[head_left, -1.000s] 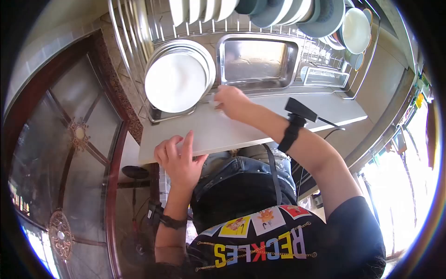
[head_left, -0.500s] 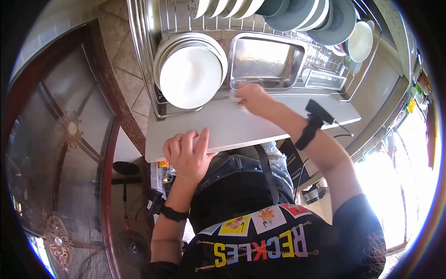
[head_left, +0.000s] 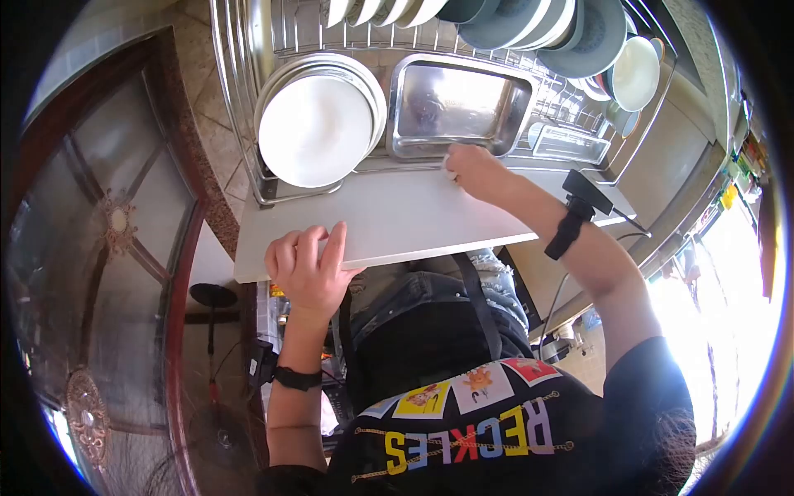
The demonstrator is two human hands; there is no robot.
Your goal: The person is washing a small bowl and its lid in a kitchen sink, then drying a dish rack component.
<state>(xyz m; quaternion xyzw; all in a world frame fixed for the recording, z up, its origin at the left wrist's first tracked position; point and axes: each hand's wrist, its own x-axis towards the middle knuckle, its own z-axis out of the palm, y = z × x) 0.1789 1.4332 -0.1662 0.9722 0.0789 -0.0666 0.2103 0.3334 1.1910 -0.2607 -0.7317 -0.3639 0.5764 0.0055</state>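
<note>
A white drawer front (head_left: 397,211) lies across the view below the dish rack. My left hand (head_left: 306,269) grips its near edge toward the left, fingers over the top face and thumb at the edge. Closed around a small white cloth (head_left: 449,171), my right hand (head_left: 477,174) is at the far side of the drawer front, just below a metal tray (head_left: 401,124). Only a bit of the cloth shows; the fingers hide the rest.
White plates (head_left: 318,132) stand stacked in the wire dish rack (head_left: 265,178), left of the tray. Bowls and grey plates (head_left: 595,41) line the back. A clear glass dish (head_left: 571,145) sits at right. The dark framed door (head_left: 186,248) is at left.
My right hand, with the cloth, has moved right along the far side of the drawer front. My left hand keeps its grip on the edge. The view has shifted slightly.
</note>
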